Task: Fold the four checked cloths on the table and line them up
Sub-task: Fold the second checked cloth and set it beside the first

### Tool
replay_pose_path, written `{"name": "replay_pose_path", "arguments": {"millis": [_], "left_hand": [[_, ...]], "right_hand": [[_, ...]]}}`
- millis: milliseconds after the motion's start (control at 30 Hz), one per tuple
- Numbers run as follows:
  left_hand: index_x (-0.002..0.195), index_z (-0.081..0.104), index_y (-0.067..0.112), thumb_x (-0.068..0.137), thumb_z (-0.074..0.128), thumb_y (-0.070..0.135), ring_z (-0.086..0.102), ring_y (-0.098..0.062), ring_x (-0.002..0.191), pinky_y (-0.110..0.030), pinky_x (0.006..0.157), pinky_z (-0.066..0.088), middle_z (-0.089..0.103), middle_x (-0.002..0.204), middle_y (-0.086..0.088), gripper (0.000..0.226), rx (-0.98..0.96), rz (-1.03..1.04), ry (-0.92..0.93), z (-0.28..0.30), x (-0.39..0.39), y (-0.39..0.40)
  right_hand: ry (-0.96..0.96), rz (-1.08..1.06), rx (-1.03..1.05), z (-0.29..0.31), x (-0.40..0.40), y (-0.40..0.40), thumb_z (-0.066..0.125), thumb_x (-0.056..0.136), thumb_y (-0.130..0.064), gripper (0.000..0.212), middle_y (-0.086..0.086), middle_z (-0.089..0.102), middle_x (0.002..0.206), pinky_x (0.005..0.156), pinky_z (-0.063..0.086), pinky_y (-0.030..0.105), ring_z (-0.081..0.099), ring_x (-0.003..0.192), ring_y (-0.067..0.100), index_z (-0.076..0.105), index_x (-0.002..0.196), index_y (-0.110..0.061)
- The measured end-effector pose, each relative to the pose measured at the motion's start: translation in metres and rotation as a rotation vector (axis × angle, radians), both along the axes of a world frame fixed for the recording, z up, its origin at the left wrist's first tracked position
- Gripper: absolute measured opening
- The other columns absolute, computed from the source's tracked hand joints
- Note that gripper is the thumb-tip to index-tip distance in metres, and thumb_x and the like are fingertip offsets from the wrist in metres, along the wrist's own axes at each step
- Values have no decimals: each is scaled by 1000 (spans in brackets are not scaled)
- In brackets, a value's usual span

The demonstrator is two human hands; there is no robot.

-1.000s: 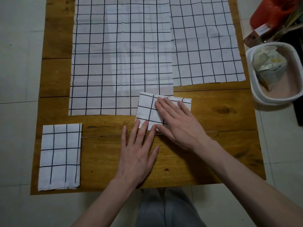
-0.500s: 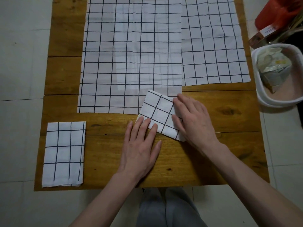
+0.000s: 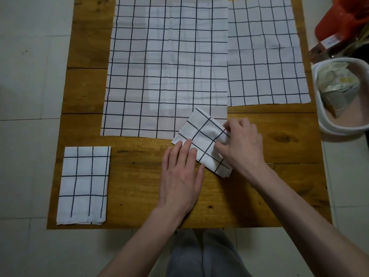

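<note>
While the flat left hand (image 3: 180,176) presses it, the right hand (image 3: 241,144) pinches the folded cloth (image 3: 201,140), long axis running diagonally from far-left to near-right.

A brown wooden bench (image 3: 259,196) made of wide planks stands on a pale tiled floor (image 3: 30,76). The wood shows dark knots and thin gaps between the planks. The floor tiles are big and light grey, with thin lines between them. To the right of the bench sits a white tub (image 3: 339,128) with crumpled wrappers (image 3: 335,84) inside it. Behind the tub is a red container (image 3: 343,19) and a small brown box (image 3: 327,45) with a white label. The light is dim and soft, with a faint shine near the bench's middle.
</note>
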State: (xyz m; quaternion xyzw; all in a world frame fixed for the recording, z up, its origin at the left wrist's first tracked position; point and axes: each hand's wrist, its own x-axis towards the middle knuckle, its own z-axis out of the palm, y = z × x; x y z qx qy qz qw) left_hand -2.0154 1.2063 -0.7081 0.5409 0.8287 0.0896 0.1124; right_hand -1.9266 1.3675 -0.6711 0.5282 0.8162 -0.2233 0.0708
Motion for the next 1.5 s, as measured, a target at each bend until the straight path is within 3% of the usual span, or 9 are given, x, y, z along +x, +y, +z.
{"name": "replay_pose_path", "arguments": {"millis": [167, 267, 567, 733, 833, 1067, 1267, 1367, 1500], "left_hand": [[138, 56, 11, 107, 39, 37, 34, -28, 150, -52, 123, 31, 48, 155, -12, 44, 55, 76, -58, 0, 4, 1], [139, 56, 10, 107, 42, 31, 32, -28, 153, -53, 121, 33, 46, 157, -13, 40, 98, 77, -66, 0, 3, -2], [156, 34, 16, 109, 33, 46, 26, -17, 152, -44, 123, 33, 34, 162, -2, 56, 169, 437, -272, 23, -4, -20], [145, 44, 35, 107, 31, 57, 51, 1, 114, -35, 96, 51, 52, 120, 31, 46, 293, 726, -672, 50, -16, -26], [123, 63, 31, 109, 44, 43, 69, -17, 89, -51, 78, 62, 71, 99, 9, 27, 376, 833, -981, 67, -29, -33], [105, 68, 26, 105, 57, 27, 69, -11, 89, -33, 77, 62, 71, 94, 10, 11, 423, 799, -951, 68, -62, -54], [102, 67, 29, 105, 58, 31, 61, -5, 76, -24, 66, 56, 66, 85, 14, 10, 358, 735, -901, 57, -87, -81], [101, 65, 30, 105, 56, 31, 54, -3, 68, -21, 58, 47, 60, 78, 13, 10, 309, 654, -855, 49, -94, -96], [105, 66, 28, 105, 58, 28, 57, -7, 77, -21, 64, 49, 60, 88, 11, 8, 294, 593, -762, 44, -102, -109]], "right_hand": [[187, -104, -192, 4, 6, -7, 71, 91, -24, 45, -1, 68, 105, 84, 52, 42, 65, 94, 24, 53, 132, -21], [292, -51, -245, 6, 14, -16, 66, 95, -24, 16, -6, 61, 89, 66, 44, 33, 59, 80, 18, 59, 109, -21], [595, 4, -400, 40, 19, -51, 67, 100, -31, 12, -6, 71, 97, 69, 63, 36, 70, 89, 11, 62, 109, -24], [814, -270, -691, 53, 6, -61, 70, 96, -22, 23, -15, 75, 113, 80, 64, 30, 73, 106, 9, 65, 117, -29], [849, -340, -774, 54, -5, -70, 72, 95, -18, 29, -7, 78, 113, 76, 64, 31, 76, 101, 14, 66, 122, -22], [800, -298, -712, 37, -21, -89, 72, 96, -20, 22, -15, 75, 106, 72, 60, 21, 73, 97, 7, 66, 116, -25], [740, -360, -584, 20, -26, -123, 70, 94, -36, 22, 5, 68, 94, 75, 62, 36, 67, 89, 23, 67, 113, -27], [741, -409, -519, 16, -29, -144, 69, 97, -35, 12, 1, 70, 95, 82, 61, 43, 67, 90, 20, 71, 107, -29], [734, -476, -455, 15, -35, -166, 67, 99, -30, 5, -11, 73, 92, 79, 61, 40, 68, 85, 11, 72, 100, -29]]}}
